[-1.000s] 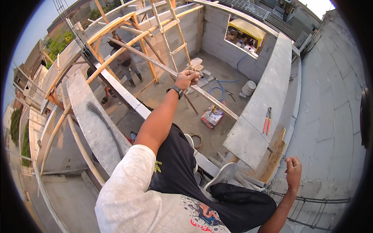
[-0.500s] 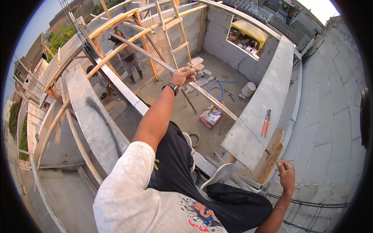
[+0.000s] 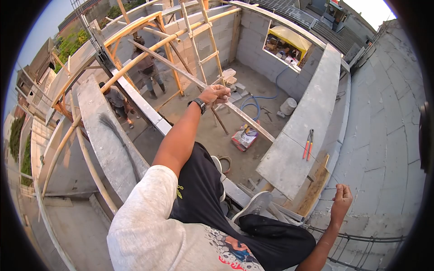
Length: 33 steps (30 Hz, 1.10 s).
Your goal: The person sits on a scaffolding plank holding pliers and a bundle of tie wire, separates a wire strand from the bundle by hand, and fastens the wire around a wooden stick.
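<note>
My left hand (image 3: pixel 214 95), with a dark watch at the wrist, is held out over a long wooden batten (image 3: pixel 251 120). Its fingers are pinched; what they hold, if anything, is hidden, and whether they touch the batten is unclear. My right hand (image 3: pixel 342 199) is at the lower right, thumb and fingers pinched on a thin wire (image 3: pixel 332 176), which runs faintly up toward the grey slab (image 3: pixel 289 158). Red-handled pincers (image 3: pixel 308 145) lie on this slab. On the left slab (image 3: pixel 97 101) rests a bundle of dark wires (image 3: pixel 120 140).
Below is a floor with a cement bag (image 3: pixel 245 137), a white bucket (image 3: pixel 288 106) and a blue hose (image 3: pixel 257 107). A bamboo ladder (image 3: pixel 209 38) leans at the back. Two people work at lower left-centre. Rebar (image 3: pixel 361 238) lies beside my right arm.
My right hand has risen slightly, and the wire at it now shows. The left hand has dipped a little, its fingers stretching rightward. A person below has come further into view.
</note>
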### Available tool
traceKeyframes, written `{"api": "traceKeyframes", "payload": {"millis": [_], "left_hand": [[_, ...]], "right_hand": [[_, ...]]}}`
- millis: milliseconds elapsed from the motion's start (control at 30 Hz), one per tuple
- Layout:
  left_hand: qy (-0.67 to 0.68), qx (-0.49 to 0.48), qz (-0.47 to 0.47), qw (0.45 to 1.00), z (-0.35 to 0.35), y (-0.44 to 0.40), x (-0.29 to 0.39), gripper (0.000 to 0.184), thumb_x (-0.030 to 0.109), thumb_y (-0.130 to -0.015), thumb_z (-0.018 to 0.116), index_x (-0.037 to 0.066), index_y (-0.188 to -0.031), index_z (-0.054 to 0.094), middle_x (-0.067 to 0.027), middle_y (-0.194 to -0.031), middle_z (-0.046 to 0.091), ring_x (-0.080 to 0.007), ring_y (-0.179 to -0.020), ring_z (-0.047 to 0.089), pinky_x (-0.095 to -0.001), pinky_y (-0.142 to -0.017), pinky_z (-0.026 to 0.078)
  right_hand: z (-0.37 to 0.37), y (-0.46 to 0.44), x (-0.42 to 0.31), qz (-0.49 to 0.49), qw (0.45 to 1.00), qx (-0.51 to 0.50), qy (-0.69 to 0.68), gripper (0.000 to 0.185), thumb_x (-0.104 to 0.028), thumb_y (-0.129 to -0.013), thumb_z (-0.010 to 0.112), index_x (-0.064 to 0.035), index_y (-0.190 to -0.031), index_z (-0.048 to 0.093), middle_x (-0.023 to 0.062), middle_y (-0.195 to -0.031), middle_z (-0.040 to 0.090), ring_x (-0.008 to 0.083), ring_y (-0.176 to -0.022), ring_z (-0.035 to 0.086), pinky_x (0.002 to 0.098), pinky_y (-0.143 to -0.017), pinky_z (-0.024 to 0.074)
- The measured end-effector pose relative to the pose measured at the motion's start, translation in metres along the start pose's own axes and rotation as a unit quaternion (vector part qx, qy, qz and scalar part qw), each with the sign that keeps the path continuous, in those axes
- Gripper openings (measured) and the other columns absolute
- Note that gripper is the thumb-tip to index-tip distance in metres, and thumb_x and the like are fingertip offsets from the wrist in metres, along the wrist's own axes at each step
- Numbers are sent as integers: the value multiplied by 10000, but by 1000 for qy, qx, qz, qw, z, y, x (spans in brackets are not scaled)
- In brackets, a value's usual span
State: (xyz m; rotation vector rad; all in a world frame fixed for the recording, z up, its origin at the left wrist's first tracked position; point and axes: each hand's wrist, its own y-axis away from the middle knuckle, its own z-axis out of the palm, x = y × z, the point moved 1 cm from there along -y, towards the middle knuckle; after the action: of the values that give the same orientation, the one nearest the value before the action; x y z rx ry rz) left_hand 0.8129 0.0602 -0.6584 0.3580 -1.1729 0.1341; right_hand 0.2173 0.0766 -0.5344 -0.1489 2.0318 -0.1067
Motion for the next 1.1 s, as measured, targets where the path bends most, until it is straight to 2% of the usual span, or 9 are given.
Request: {"api": "traceKeyframes", "payload": {"millis": [200,267,433,533,733,800,967,1033,1100], "left_hand": [[134,85,151,976,2,-11,10,195,172,-863,718,34,-932,598,-49,-834,668,-105,-694,649,-263,-690,598],[85,134,163,974,-2,-8,7,198,170,-859,722,29,-926,600,-52,-831,670,-103,-683,648,-265,-680,598],[-140,99,71,983,-2,1,0,180,129,-835,734,13,-874,602,-78,-803,679,-112,-646,649,-264,-613,588],[-122,31,30,992,1,4,2,197,173,-841,739,33,-889,611,-54,-824,675,-101,-649,646,-269,-620,586],[25,22,66,997,4,0,10,240,259,-847,741,76,-901,595,-17,-801,654,-105,-647,649,-256,-630,587],[51,46,84,994,-1,-2,8,247,262,-845,744,74,-903,594,-18,-798,653,-106,-648,648,-260,-635,589],[9,133,81,988,-7,-6,-3,251,177,-832,754,4,-878,579,-75,-764,645,-140,-597,640,-300,-590,597],[-15,124,71,990,-1,1,1,249,168,-819,766,6,-867,582,-74,-779,649,-131,-602,636,-290,-594,597],[-26,86,50,995,0,-2,1,247,161,-811,773,13,-867,584,-74,-787,649,-130,-605,636,-283,-602,596]], "right_hand": [[21,20,4,-94,878,-290,370,243,-172,-933,599,48,-848,660,49,-767,604,92,-645,495,242,-600,408],[31,31,-33,173,777,-584,160,269,-180,-937,591,46,-820,680,79,-829,644,125,-656,546,248,-602,436],[6,15,-17,-18,881,-230,-413,234,-175,-943,574,-8,-788,626,39,-724,587,142,-602,509,290,-540,407],[2,-6,-6,13,998,49,47,221,-160,-951,546,-12,-793,590,17,-674,534,161,-591,486,329,-551,401],[8,9,31,-96,871,-261,406,214,-207,-931,589,-15,-871,664,33,-736,640,128,-632,554,298,-582,436],[16,24,-10,166,803,-520,239,242,-221,-900,639,15,-863,677,80,-769,685,124,-659,601,273,-593,459],[-8,32,-24,27,877,-429,-215,274,-217,-901,654,30,-783,635,63,-695,614,106,-629,551,254,-582,464],[-8,23,-28,1,886,-195,-421,268,-201,-934,608,15,-776,618,22,-667,560,89,-593,481,258,-555,429],[-5,11,-22,0,955,-88,-283,260,-190,-941,591,18,-788,615,12,-658,539,98,-580,461,272,-547,416]]}}
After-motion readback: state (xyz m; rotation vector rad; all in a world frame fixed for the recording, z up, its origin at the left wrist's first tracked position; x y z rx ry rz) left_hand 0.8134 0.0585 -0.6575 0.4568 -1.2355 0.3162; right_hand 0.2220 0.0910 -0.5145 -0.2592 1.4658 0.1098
